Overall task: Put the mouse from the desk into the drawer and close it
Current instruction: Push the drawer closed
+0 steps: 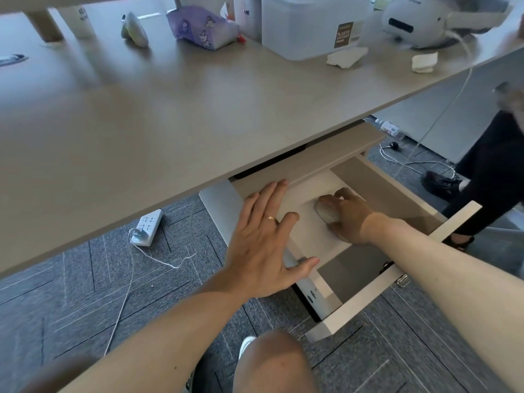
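we are at the placing step: our right hand [350, 215] cups the mouse [328, 212] on the floor of the open drawer [365, 297], while our left hand [265, 239], fingers spread, rests flat on its side wall. next, we judge, comes letting go and pushing it shut. the white box [312, 24] reads "plastic".

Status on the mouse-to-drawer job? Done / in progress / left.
Done: the drawer is pulled open and the mouse is off the desk and down inside it. In hand: the right hand is wrapped around the mouse on the drawer floor; the left hand lies spread over the drawer's left side wall. Left: let go, pull both hands out, push the drawer shut.
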Tool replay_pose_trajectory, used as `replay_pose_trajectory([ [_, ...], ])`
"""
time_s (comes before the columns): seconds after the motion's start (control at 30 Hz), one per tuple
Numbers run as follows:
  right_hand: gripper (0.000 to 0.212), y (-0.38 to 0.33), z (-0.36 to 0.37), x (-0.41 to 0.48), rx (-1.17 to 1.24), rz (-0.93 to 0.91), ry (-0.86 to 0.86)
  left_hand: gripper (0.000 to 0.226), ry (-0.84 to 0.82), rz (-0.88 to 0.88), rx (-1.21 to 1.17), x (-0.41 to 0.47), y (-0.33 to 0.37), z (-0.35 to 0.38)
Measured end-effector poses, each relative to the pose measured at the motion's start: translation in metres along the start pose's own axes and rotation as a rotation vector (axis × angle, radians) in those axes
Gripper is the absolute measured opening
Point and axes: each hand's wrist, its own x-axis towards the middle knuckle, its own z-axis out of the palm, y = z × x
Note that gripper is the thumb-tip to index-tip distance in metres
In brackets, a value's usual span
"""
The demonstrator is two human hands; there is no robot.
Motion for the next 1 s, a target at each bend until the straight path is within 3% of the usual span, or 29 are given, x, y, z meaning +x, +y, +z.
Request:
replay_pose_trajectory([
  [0.3,0.076,-0.008,-0.033,-0.033,0.003,-0.034,0.021,0.079,-0.030,-0.011,0.009,-0.001,0.000,-0.002],
  [0.47,0.066,0.003,-0.057,-0.098,0.040,-0.043,0.287,0.081,-0.040,-0.004,0.012,0.000,0.001,-0.015],
  [0.6,0.075,0.012,-0.034,-0.142,0.112,0.126,0.438,0.092,-0.049,-0.032,-0.036,-0.001,0.003,-0.032],
  [0.8,0.090,0.000,-0.003,-0.175,0.817,0.452,0.594,0.118,-0.126,-0.145,-0.231,-0.006,0.005,-0.055],
  [0.93,0.035,-0.011,-0.003,-0.171,1.411,0.541,0.389,0.131,-0.150,-0.227,-0.236,-0.011,0.011,-0.060],
  [1.0,0.026,-0.016,-0.004,-0.168,1.555,0.526,0.340,0.134,-0.137,-0.288,-0.292,-0.007,0.014,-0.064],
])
